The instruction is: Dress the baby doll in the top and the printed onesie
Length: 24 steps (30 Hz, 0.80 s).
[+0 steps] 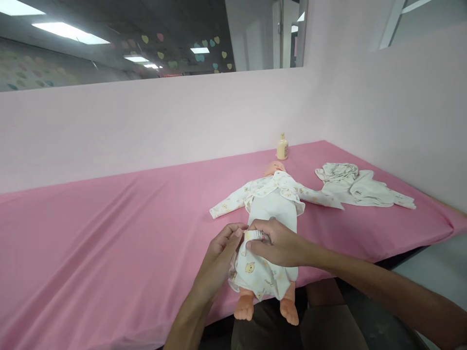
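A baby doll (274, 169) lies on its back on the pink-covered table (109, 233), head away from me, feet hanging over the near edge. It wears a white printed top (270, 192) with sleeves spread wide, a white diaper (273, 211), and white printed trousers (260, 277). My left hand (221, 253) grips the trousers' waistband at the doll's left side, fingers curled. My right hand (279, 243) pinches the gathered waistband from above at the doll's waist.
A small cream bottle (282, 147) stands by the pink back wall behind the doll's head. A crumpled pile of white clothes (355, 187) lies to the right. The table's near edge runs under the doll's legs; my lap is below.
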Available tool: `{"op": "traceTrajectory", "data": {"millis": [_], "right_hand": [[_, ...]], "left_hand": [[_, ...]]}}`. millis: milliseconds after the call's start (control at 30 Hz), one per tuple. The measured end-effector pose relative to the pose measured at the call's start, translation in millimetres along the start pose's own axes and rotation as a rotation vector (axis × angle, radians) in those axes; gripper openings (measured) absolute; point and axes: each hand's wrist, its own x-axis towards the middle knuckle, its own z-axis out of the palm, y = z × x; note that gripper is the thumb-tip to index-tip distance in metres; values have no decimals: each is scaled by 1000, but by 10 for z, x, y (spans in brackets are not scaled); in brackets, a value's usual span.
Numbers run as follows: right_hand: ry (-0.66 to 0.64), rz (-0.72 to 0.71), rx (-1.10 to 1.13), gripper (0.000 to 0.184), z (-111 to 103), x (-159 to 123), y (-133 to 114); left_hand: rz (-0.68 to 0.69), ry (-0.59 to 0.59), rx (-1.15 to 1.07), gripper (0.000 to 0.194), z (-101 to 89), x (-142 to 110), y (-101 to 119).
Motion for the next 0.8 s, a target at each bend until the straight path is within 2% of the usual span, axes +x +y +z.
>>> {"op": "traceTrajectory", "data": {"millis": [67, 200, 333, 467, 533, 667, 800], "right_hand": [[-4, -22, -14, 11, -6, -5, 11], [-19, -91, -72, 10, -26, -26, -1], [-65, -50, -51, 12, -63, -40, -9], [-47, 34, 53, 13, -78, -31, 10], [-11, 41, 97, 8, -69, -20, 32], [76, -14, 137, 9, -36, -1, 81], [119, -72, 85, 6, 43, 29, 96]], "left_hand": [[67, -60, 154, 33, -49, 15, 36], [263, -70, 359, 26, -122, 11, 109], [253, -160, 282, 33, -154, 26, 128], [212, -211, 156, 43, -171, 77, 113], [132, -248, 67, 42, -161, 108, 112], [-171, -286, -115, 29, -111, 164, 93], [-342, -332, -108, 13, -83, 230, 22]]}}
